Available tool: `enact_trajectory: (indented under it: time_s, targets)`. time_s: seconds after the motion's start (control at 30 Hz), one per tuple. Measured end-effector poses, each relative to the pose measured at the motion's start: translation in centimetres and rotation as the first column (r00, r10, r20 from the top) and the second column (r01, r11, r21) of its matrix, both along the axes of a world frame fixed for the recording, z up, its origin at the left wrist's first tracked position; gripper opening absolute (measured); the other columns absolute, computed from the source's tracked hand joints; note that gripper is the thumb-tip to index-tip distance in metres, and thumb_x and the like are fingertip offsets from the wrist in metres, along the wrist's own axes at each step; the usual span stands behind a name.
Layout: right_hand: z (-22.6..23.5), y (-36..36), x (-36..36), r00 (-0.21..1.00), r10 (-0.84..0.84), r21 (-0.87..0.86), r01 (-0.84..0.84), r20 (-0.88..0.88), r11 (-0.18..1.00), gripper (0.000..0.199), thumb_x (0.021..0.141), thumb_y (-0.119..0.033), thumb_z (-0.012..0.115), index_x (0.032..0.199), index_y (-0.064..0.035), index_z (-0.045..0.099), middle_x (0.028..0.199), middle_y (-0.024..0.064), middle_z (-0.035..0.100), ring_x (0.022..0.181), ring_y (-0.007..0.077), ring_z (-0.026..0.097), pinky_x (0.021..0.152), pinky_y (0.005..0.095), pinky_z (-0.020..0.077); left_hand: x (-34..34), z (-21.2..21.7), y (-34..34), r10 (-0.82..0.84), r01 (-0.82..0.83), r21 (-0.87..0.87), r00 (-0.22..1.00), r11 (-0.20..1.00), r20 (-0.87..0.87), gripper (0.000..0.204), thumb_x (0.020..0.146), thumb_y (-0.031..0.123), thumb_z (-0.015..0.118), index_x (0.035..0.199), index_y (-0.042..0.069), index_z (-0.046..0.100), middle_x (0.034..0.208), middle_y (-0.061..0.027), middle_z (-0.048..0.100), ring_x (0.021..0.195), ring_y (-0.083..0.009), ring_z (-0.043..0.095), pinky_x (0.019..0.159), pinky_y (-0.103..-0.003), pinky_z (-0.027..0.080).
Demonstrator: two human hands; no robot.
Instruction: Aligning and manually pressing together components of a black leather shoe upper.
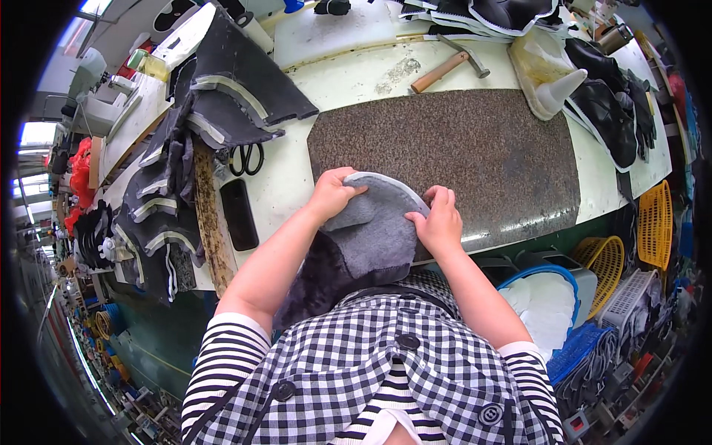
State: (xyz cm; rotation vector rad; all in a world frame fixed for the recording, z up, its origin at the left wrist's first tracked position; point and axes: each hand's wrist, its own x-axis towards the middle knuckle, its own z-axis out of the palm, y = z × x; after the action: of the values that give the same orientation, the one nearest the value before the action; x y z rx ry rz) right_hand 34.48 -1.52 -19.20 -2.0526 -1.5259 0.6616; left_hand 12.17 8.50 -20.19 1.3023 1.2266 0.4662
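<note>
Blue basket of white pieces

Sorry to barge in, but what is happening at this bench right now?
A person holds a grey fleecy piece with both hands, left hand and right hand gripping its curved top edge over a speckled stone slab. A hammer, scissors and stacked dark pieces lie on the bench.

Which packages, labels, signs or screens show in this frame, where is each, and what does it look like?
No labels, signs or lit screens can be made out.
Flat black rectangular slab: on the white bench left of the speckled stone slab; maybe a phone, dark face.
Translucent yellowish plastic tray: far right of the bench, holding a white cone.
</note>
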Motion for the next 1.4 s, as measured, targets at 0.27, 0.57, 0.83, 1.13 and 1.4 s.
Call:
enact_trajectory:
  time_s: [0.27,0.57,0.83,1.13,1.4]
  targets:
    - [3.2,1.0,0.1,0.911,0.192,-0.110,-0.247,-0.365,0.963,0.020,0.082,-0.019,0.068,0.095,-0.0063,0.059,0.086,0.0160,0.065,0.086,0.0383,0.062,0.071,0.0448,0.0488,-1.1,3.3,-0.5,-0.062,0.017,0.294,0.987,0.956,0.146,0.015,0.078,0.000,0.072,0.092,0.003,0.070,0.085,0.0018,0.065,0.082,-0.0089,0.057,0.075,-0.025,0.046]
    - [4.0,-1.3,1.9,0.889,0.251,-0.007,-0.274,-0.384,0.962,0.025,0.086,-0.020,0.065,0.106,-0.0057,0.060,0.089,0.0207,0.068,0.085,0.0398,0.065,0.071,0.0424,0.0511,0.5,3.1,0.3,0.217,-0.149,0.266,0.943,0.953,-0.250,0.027,0.069,-0.006,0.074,0.078,0.005,0.050,0.071,-0.0057,0.058,0.066,-0.0143,0.056,0.061,-0.032,0.048]
    - [-0.4,-4.9,0.7,0.913,0.057,-0.373,-0.222,-0.405,0.901,0.029,0.090,-0.021,0.057,0.106,0.0034,0.052,0.067,0.0170,0.065,0.056,0.0286,0.065,0.058,0.0418,0.0512,7.8,0.6,-0.7,0.151,0.297,0.640,0.823,0.709,-0.548,0.020,0.078,0.021,0.069,0.091,0.013,0.055,0.100,-0.0061,0.054,0.102,-0.0261,0.052,0.085,-0.040,0.041]
    - [1.1,-3.8,0.6,0.747,-0.165,-0.513,-0.261,-0.643,0.817,0.024,0.092,-0.017,0.056,0.107,0.0019,0.053,0.076,0.0110,0.065,0.047,0.0165,0.057,0.044,0.0315,0.0459,10.2,-2.7,4.3,0.348,0.214,0.749,0.783,0.627,-0.516,0.026,0.081,0.036,0.067,0.094,0.015,0.058,0.103,-0.0061,0.050,0.103,-0.0242,0.048,0.090,-0.042,0.036]
    - [7.5,4.3,3.8,-0.007,-0.539,-0.534,-0.127,-0.842,0.836,0.014,0.092,-0.013,0.053,0.100,-0.0019,0.053,0.079,0.0117,0.065,0.057,0.0139,0.060,0.046,0.0232,0.0470,0.4,9.1,-5.3,-0.422,0.382,0.531,0.905,0.757,-0.049,0.093,0.074,0.052,0.074,0.145,0.009,0.033,0.147,-0.0193,0.029,0.139,-0.0367,0.027,0.114,-0.046,0.023]
